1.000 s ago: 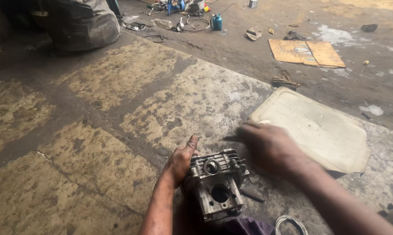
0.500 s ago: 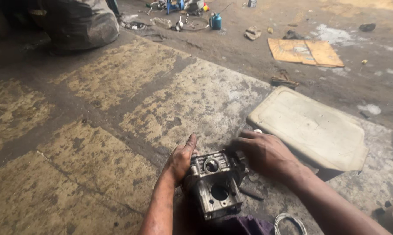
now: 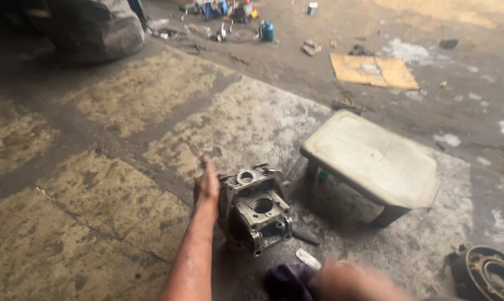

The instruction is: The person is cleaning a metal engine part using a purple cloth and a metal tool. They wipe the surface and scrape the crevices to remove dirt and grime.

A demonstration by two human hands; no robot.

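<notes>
Grey metal engine part (image 3: 256, 209), with round openings on its top and front faces, standing on the stained concrete floor (image 3: 123, 184) near the lower centre of the view. The left hand (image 3: 206, 185) lies flat against the part's left side, its fingers (image 3: 207, 165) straight, together and pointing away from the person, pressed to the metal rather than wrapped around it. The right hand (image 3: 355, 281) appears at the bottom edge as a blur, apart from the part; whether its fingers are spread or closed cannot be told. Beside it lies a dark purple cloth (image 3: 288, 280), and a small pale strip (image 3: 308, 258) lies on the floor just in front of the part. To the right stands a low, dirty white stool (image 3: 374, 159). A round dark metal casing (image 3: 486, 273) sits at the lower right corner. Farther off: a flattened cardboard sheet (image 3: 373, 71), a blue can (image 3: 267, 31) among scattered tools, and a large grey sack (image 3: 90, 28).
</notes>
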